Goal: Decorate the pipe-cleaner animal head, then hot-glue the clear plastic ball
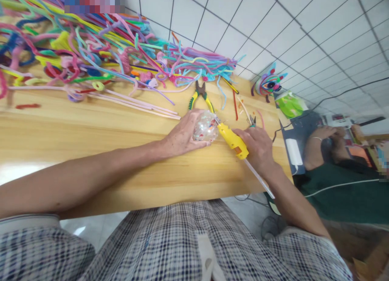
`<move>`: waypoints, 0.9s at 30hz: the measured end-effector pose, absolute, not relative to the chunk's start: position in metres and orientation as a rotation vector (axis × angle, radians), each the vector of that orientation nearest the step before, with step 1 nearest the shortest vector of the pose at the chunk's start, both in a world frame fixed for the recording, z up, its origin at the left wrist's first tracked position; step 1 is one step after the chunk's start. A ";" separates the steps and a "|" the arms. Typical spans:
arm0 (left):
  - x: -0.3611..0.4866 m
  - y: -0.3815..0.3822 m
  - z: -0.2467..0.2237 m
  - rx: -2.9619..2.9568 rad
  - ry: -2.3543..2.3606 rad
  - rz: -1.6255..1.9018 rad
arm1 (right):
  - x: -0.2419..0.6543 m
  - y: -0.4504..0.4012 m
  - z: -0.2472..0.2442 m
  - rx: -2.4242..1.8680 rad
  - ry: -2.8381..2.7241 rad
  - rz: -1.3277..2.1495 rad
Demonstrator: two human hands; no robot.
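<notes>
My left hand point(184, 135) is closed around a clear ball point(206, 126) with bright coloured flecks in it, just above the wooden table point(121, 171). My right hand point(257, 145) grips a yellow hot glue gun point(233, 141). Its nozzle points at the ball's upper right side; whether it touches, I cannot tell. A clear glue stick point(259, 179) sticks out of the gun's back end. Just beyond the ball lie pliers point(200, 95) with yellow and green handles, jaws pointing away from me. A smaller pair of pliers point(253, 121) lies partly hidden behind my right hand.
Many colourful pipe cleaners point(121, 58) are heaped along the table's back and left. A striped fuzzy animal figure point(269, 84) stands at the back right corner, near a green packet point(290, 104). At right sits another person point(340, 183), with a white power strip point(294, 152) and cables between us.
</notes>
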State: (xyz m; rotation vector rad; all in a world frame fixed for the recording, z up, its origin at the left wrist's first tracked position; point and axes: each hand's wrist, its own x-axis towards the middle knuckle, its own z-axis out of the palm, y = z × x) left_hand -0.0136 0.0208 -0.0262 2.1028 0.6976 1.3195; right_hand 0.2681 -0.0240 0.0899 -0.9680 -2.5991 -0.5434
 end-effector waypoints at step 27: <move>-0.013 0.020 -0.024 2.052 0.672 1.287 | 0.287 -0.022 0.093 -1.145 -2.764 -0.537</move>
